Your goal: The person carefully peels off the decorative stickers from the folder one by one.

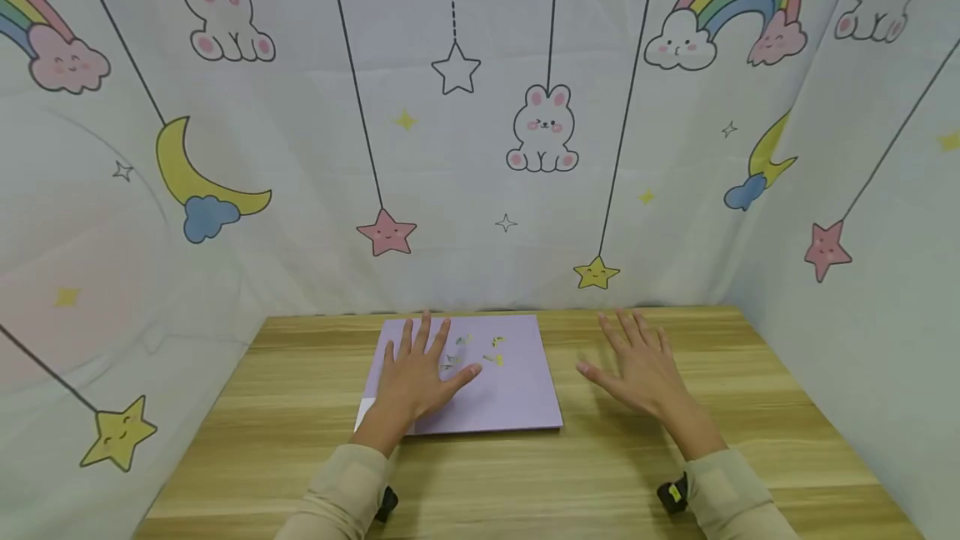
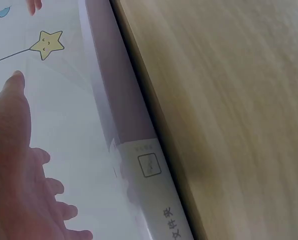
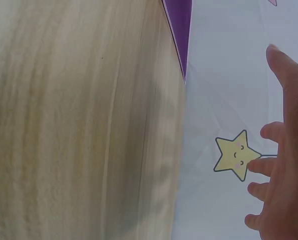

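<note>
A flat lilac file folder (image 1: pixel 510 402) lies on the wooden table, with small green and yellow designs (image 1: pixel 493 359) on its cover. Over the folder's left part, my left hand (image 1: pixel 416 382) is spread with straight fingers and holds nothing. The left wrist view shows the folder's spine (image 2: pixel 120 85) with a white printed label (image 2: pixel 156 187). To the right of the folder, my right hand (image 1: pixel 645 369) is spread above the table, fingers straight, with nothing in it. One purple corner of the folder (image 3: pixel 180 30) enters the top of the right wrist view.
The wooden table (image 1: pixel 480 490) ends at a white curtain (image 1: pixel 465 273) printed with rabbits, stars, moons and rainbows. That cloth also hangs along the left and right sides. Each wrist bears a black strapped device, such as the right one (image 1: pixel 672 493).
</note>
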Available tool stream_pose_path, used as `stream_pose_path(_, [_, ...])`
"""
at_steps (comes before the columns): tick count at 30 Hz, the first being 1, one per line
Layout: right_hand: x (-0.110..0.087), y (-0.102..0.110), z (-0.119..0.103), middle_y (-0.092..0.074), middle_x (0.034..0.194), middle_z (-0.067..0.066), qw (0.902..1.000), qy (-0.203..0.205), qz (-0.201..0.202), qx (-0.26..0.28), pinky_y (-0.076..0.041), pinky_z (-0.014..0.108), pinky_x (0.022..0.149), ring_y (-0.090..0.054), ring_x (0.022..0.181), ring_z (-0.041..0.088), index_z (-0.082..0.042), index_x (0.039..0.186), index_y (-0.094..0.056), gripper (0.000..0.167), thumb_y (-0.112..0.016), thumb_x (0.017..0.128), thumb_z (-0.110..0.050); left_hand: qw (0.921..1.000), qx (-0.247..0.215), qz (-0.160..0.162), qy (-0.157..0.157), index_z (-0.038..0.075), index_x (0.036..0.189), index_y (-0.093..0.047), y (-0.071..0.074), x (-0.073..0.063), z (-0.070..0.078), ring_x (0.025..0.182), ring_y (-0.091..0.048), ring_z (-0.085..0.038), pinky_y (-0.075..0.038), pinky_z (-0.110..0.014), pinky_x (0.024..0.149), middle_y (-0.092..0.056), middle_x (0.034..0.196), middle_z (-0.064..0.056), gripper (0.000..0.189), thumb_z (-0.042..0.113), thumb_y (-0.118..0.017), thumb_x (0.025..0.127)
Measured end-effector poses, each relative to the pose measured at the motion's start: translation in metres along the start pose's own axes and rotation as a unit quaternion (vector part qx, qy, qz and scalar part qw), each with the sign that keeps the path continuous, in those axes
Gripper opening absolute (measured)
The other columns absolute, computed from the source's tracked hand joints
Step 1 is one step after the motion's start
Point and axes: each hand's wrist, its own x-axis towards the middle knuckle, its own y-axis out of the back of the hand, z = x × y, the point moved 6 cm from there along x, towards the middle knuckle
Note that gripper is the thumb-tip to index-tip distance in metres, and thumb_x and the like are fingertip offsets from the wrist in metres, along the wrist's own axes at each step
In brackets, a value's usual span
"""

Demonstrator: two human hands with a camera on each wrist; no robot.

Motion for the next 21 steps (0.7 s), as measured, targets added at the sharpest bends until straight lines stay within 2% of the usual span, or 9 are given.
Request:
stream_pose_path(10, [0.001,-0.003,-0.01,-0.024,0.172,0.024,0.9999,0.011,0.0,0.002,-0.007,0.073,0.122,-0.011,0.16,0.048,-0.011,0.167,-0.033,0.099,-0.055,0.096,-0.076,0.9989,-0.005,-0.005,0.045,0.023,0.171,-0.021,0.001,-0.003,-0.005,0.161,-0.011,-0.044,-0.019,-0.071,0.122,-0.008,0.177,-0.014,0.107,0.091,-0.037,0.091])
stream_pose_path(16, [0.001,-0.007,-0.019,-0.026,0.171,0.025,0.9996,0.026,0.002,0.007,-0.01,0.074,0.122,-0.016,0.158,0.05,-0.008,0.167,-0.033,0.098,-0.057,0.097,-0.072,0.9989,-0.003,-0.013,0.044,0.023,0.171,-0.022,-0.002,-0.005,-0.004,0.161,-0.011,-0.045,-0.019,-0.072,0.122,-0.009,0.177,-0.015,0.107,0.092,-0.038,0.091])
stream_pose_path(21, [0.001,-0.012,-0.026,-0.029,0.17,0.024,0.9993,0.033,0.004,0.017,-0.013,0.074,0.121,-0.022,0.157,0.049,-0.009,0.166,-0.034,0.097,-0.059,0.097,-0.071,0.9991,0.0,-0.007,0.043,0.022,0.171,-0.025,-0.004,-0.008,-0.001,0.161,-0.013,-0.046,-0.019,-0.073,0.121,-0.014,0.177,-0.015,0.108,0.092,-0.039,0.09])
